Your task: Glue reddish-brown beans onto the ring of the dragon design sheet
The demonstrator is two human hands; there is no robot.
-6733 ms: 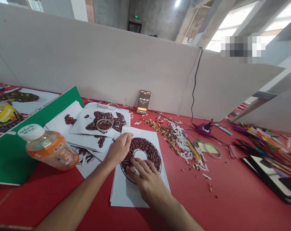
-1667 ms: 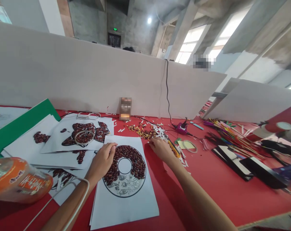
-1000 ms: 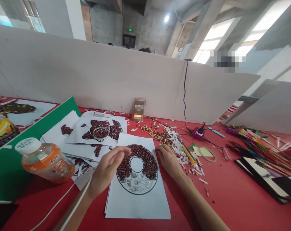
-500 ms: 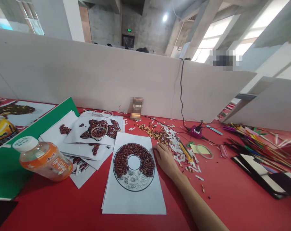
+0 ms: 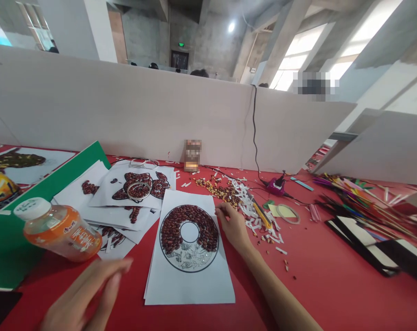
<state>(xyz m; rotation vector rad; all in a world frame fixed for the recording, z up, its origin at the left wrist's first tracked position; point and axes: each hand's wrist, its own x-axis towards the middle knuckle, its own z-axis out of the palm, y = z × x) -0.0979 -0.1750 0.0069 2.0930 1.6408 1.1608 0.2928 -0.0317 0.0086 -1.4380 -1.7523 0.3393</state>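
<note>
A sheet of paper (image 5: 201, 292), on top of at least one other, lies in front of me. On it, dark red beans (image 5: 189, 216) cover the upper part and sides of a printed ring; the lower part shows line drawings. At the sheet's right edge, my right hand (image 5: 231, 223) has its fingers bent and tips close together; whether anything is pinched there is hidden. My left hand (image 5: 91, 294), blurred by motion, is over the table at lower left, thumb and index finger apart, holding nothing visible. It is nearest the orange-labelled bottle (image 5: 68, 234).
More bean pictures (image 5: 139, 186) and a tape roll (image 5: 139, 191) lie left, beside a green board (image 5: 80, 172). Loose grains (image 5: 225, 193), paper scraps and a yellow cutter (image 5: 262, 214) lie right. Farther right are a purple plug adapter (image 5: 276, 184), coloured sticks and black-and-white pieces.
My left hand has entered from the lower left. My right hand remains by the sheet's edge, its fingers now more bent. The whole view has shifted slightly.
</note>
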